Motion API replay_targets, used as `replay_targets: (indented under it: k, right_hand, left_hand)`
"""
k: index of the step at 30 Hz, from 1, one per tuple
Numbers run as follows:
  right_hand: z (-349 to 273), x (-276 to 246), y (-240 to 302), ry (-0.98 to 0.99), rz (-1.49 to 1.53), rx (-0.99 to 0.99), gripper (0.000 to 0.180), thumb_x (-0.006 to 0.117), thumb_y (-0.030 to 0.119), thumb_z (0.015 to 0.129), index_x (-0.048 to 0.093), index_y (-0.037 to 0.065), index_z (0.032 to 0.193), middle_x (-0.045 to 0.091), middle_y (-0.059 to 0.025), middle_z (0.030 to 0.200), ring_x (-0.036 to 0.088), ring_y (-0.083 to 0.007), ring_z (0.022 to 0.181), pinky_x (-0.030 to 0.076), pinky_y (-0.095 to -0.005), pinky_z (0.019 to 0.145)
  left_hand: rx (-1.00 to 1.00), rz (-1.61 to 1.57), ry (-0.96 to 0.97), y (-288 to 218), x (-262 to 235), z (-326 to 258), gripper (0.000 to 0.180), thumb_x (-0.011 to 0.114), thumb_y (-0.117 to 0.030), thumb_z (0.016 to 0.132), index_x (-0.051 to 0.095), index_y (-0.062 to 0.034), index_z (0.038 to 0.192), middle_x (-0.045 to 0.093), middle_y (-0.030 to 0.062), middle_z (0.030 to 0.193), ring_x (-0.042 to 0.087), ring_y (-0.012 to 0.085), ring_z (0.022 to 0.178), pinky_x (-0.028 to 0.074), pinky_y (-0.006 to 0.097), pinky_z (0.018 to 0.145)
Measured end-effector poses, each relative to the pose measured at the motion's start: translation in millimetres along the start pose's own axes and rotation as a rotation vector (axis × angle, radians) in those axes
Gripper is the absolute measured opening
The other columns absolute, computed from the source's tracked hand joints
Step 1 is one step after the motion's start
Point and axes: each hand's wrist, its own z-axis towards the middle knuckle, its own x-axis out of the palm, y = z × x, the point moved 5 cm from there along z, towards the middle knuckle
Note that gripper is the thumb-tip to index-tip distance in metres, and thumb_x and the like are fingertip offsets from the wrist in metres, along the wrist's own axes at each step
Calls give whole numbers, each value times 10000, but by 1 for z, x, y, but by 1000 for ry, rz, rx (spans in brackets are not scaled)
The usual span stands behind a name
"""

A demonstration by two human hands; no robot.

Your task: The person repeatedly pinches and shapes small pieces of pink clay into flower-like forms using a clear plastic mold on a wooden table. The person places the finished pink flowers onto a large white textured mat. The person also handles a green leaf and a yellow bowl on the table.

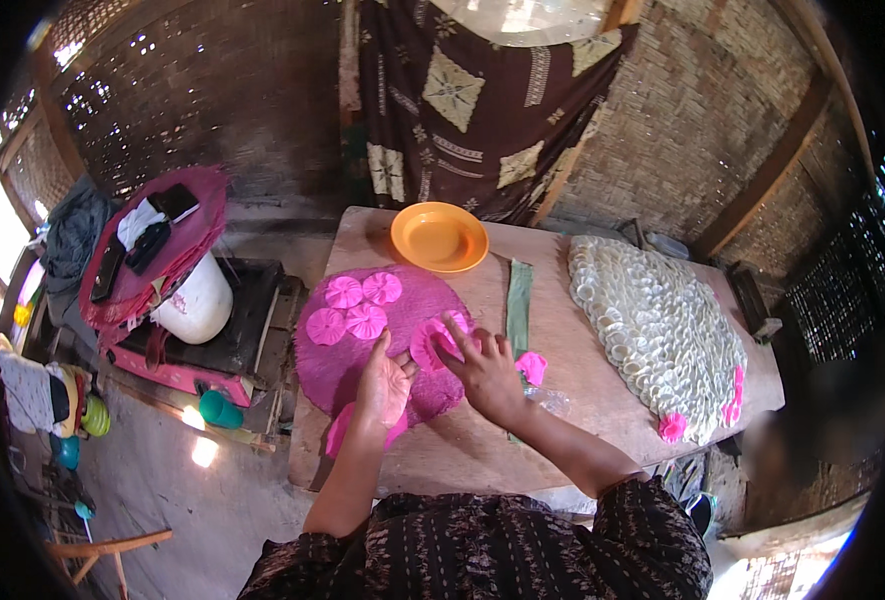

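Observation:
A round, magenta woven mat [337, 370] lies on the table in front of me. On its far left part sits a group of several pink gathered fabric rosettes [366, 321]. Over the mat's near middle is my left hand [387, 382], palm turned up, fingers apart and nothing visible in it. My right hand [484, 375] reaches over a larger pink ruffled piece [424, 343] at the mat's right side. Its fingers are spread and seem to touch that piece. More pink cloth [340, 430] shows at the mat's near edge, partly behind my left wrist.
An orange bowl [439, 237] stands beyond the mat, with a green strip [519, 305] to the right. A large spread of cream rosettes [652, 330] covers the table's right part. Left of the table, a white container [197, 300] supports another magenta disc [187, 215] bearing dark phone-like items.

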Motion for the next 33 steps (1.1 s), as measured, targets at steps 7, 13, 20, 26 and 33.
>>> replay_targets:
  k: [7,13,20,26,33]
  right_hand:
    - [-72,-6,-51,-64,1020,315,672,414,-161,705,646,149,1255,374,-207,1468,371,-394,1326,324,-460,1087]
    - [-134,-47,-59,-118,374,442,618,406,-145,708,683,140,1182,424,-186,1426,408,-359,1294,329,-453,1068]
    - [-190,-32,-105,-324,1563,718,704,708,-10,786,388,97,1403,478,-175,1316,441,-292,1265,430,-423,1000]
    - [-238,-13,-131,-239,1333,862,778,710,-13,816,256,85,1440,606,-108,1012,612,-171,934,499,-312,824]
    - [-303,-30,-163,-290,1007,1071,725,744,33,784,325,53,1375,649,-139,903,654,-221,851,503,-325,735]
  left_hand:
    - [-239,-19,101,54,45,-11,453,538,-431,960,439,-146,1298,635,119,1133,635,220,1003,500,334,895]
    - [-307,126,123,107,77,-19,548,547,-405,961,351,-193,1427,620,137,1162,636,230,1029,510,367,922]
    - [-385,321,277,163,107,-25,576,536,-362,974,310,-204,1480,585,111,1222,629,214,1040,529,363,871]
    - [32,857,387,200,146,-22,652,565,-305,979,257,-18,1477,493,146,1361,597,166,1026,494,312,868]
    - [-18,981,589,259,178,-41,704,575,-352,962,228,-42,1490,495,276,1351,591,312,1131,461,345,964]
